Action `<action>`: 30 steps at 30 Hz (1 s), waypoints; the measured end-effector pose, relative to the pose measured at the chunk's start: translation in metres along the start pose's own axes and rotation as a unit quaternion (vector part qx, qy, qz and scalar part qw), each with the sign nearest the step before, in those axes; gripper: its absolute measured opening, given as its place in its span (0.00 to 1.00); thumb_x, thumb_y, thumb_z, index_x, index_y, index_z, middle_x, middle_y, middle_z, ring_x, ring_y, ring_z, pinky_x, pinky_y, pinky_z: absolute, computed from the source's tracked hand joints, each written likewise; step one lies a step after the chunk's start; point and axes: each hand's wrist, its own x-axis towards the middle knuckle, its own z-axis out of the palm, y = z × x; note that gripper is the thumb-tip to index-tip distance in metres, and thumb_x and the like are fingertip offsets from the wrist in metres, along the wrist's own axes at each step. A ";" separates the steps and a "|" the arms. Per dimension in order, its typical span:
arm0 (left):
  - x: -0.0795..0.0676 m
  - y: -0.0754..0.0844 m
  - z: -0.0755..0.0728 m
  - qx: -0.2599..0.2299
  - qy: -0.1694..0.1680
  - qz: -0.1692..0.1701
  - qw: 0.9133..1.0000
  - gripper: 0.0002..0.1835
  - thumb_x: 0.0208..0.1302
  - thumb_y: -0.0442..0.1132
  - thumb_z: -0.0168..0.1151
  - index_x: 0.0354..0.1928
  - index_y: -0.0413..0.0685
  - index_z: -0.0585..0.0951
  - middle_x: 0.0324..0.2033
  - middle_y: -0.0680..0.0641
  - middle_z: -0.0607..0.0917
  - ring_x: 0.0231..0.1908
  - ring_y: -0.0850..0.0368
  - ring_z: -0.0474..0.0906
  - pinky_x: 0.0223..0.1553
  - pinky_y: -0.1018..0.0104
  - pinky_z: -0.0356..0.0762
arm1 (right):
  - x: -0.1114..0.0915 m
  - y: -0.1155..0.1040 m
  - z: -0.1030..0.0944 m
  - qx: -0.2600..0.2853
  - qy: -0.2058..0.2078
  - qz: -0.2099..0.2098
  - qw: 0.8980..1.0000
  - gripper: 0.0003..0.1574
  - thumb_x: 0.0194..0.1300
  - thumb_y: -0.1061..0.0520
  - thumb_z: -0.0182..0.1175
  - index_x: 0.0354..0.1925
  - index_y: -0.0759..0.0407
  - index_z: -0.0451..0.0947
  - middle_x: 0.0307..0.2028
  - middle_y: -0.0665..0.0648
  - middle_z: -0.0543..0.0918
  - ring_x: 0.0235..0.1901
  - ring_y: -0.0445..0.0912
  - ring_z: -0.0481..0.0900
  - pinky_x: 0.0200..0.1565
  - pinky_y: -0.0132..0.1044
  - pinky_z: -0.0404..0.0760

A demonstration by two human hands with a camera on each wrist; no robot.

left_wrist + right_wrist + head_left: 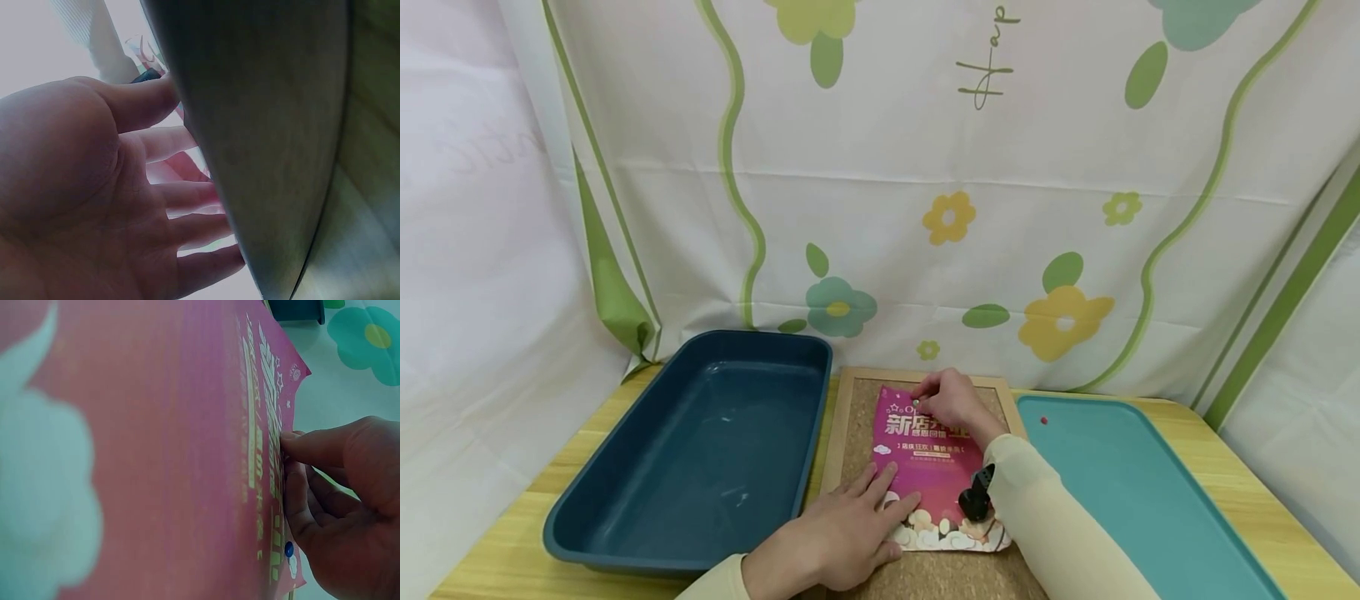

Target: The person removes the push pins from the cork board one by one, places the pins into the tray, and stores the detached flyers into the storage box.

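Observation:
A pink poster (928, 479) with pale lettering and a cloud-patterned lower edge lies on a wood-framed cork board (861, 408). My left hand (850, 529) rests spread over the poster's lower left part and the board beside it; in the left wrist view its palm and straight fingers show. At the poster's upper part, my right hand (951, 400) pinches a small pushpin (916, 403) between thumb and curled fingers, mostly hidden by them. A blue round-headed pushpin (289, 549) sits near the poster's corner in the right wrist view, just below my fingers.
A deep dark blue tub (700, 450) stands left of the board on the wooden table (512, 525). To the right lies a flat turquoise tray (1120, 475) with a small red pushpin (1043, 421) on it. A flower-patterned cloth (887, 233) hangs behind.

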 end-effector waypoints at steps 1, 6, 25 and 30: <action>0.000 0.000 0.000 0.000 0.000 0.000 1.000 0.34 0.77 0.59 0.58 0.81 0.76 0.63 0.85 0.51 0.58 0.84 0.42 0.53 0.72 0.38 0.74 | 0.000 -0.001 0.000 -0.002 0.000 -0.001 1.000 0.08 0.71 0.60 0.69 0.47 0.55 0.91 0.43 0.55 0.88 0.41 0.47 0.84 0.44 0.39 0.84; 0.000 0.000 0.000 -0.001 -0.002 0.001 1.000 0.34 0.77 0.59 0.58 0.81 0.76 0.63 0.85 0.51 0.58 0.84 0.42 0.53 0.72 0.38 0.74 | -0.001 0.001 0.000 0.002 0.000 -0.002 1.000 0.07 0.72 0.60 0.69 0.46 0.55 0.91 0.43 0.55 0.88 0.41 0.47 0.83 0.43 0.39 0.84; -0.001 -0.001 0.000 -0.002 0.003 0.004 1.000 0.34 0.77 0.59 0.58 0.81 0.76 0.63 0.85 0.50 0.58 0.84 0.41 0.53 0.72 0.38 0.74 | 0.000 0.002 0.003 -0.003 0.005 -0.002 1.000 0.06 0.72 0.59 0.68 0.44 0.54 0.91 0.40 0.55 0.88 0.39 0.47 0.82 0.42 0.38 0.81; 0.000 -0.001 -0.001 0.003 0.001 0.005 1.000 0.34 0.78 0.60 0.57 0.81 0.76 0.63 0.85 0.50 0.58 0.84 0.42 0.53 0.72 0.38 0.74 | -0.001 0.002 0.002 0.008 0.001 0.001 1.000 0.06 0.73 0.60 0.67 0.43 0.54 0.90 0.41 0.56 0.87 0.40 0.48 0.82 0.42 0.38 0.82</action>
